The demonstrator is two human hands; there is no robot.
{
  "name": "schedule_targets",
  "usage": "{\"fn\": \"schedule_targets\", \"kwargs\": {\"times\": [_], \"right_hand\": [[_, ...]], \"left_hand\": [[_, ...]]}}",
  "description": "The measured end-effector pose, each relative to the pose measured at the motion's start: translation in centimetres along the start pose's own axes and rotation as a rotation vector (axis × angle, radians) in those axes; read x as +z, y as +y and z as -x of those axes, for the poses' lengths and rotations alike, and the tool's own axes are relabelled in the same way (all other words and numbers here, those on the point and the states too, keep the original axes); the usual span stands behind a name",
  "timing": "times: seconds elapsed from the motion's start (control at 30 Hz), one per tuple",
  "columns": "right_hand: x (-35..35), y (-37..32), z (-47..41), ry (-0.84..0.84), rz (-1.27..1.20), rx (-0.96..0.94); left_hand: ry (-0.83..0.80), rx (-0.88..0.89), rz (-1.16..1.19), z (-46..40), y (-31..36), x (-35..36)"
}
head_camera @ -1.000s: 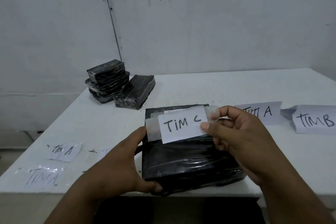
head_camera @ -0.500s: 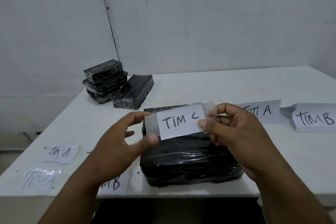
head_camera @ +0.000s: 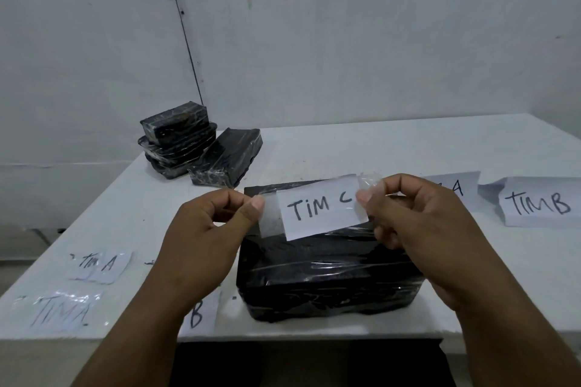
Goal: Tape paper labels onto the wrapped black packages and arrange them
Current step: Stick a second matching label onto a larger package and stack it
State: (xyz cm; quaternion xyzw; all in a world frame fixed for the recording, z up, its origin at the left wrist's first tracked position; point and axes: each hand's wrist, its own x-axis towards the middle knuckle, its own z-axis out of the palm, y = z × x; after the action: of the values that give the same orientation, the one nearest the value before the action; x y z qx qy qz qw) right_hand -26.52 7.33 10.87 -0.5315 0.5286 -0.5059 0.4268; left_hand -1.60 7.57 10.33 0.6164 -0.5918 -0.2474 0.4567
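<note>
A white paper label reading "TIM C" [head_camera: 320,207] hangs just above a large wrapped black package [head_camera: 327,273] that lies at the table's near edge. Clear tape sticks out past both ends of the label. My left hand [head_camera: 207,236] pinches the tape at the left end between thumb and forefinger. My right hand [head_camera: 418,223] pinches the tape and paper at the right end. Whether the label touches the package top I cannot tell.
A stack of smaller wrapped black packages [head_camera: 176,144] stands at the back left, with one more [head_camera: 229,157] leaning beside it. Taped labels "TIM A" [head_camera: 100,265] and "TIMA" [head_camera: 59,309] lie near left. A "TIM B" paper [head_camera: 540,206] lies at the right on the white table [head_camera: 377,148].
My left hand let go of the package's near corner, rose, and took hold of the tape at the label's left end. The label now stretches between both hands.
</note>
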Motion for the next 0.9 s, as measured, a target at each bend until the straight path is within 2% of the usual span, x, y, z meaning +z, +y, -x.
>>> {"fn": "schedule_targets", "kwargs": {"times": [0.17,0.37,0.9], "right_hand": [[-0.6,0.0,0.3,0.138,0.325,-0.054],[-0.8,0.8,0.0,0.128,0.533,0.001],[-0.2,2.6,-0.6,0.160,0.633,-0.031]], "left_hand": [[-0.036,-0.006,-0.048,0.2,0.5,0.6],[-0.071,-0.082,-0.108,0.2,0.5,1.4],[-0.051,-0.110,-0.251,-0.2,-0.2,2.2]]}}
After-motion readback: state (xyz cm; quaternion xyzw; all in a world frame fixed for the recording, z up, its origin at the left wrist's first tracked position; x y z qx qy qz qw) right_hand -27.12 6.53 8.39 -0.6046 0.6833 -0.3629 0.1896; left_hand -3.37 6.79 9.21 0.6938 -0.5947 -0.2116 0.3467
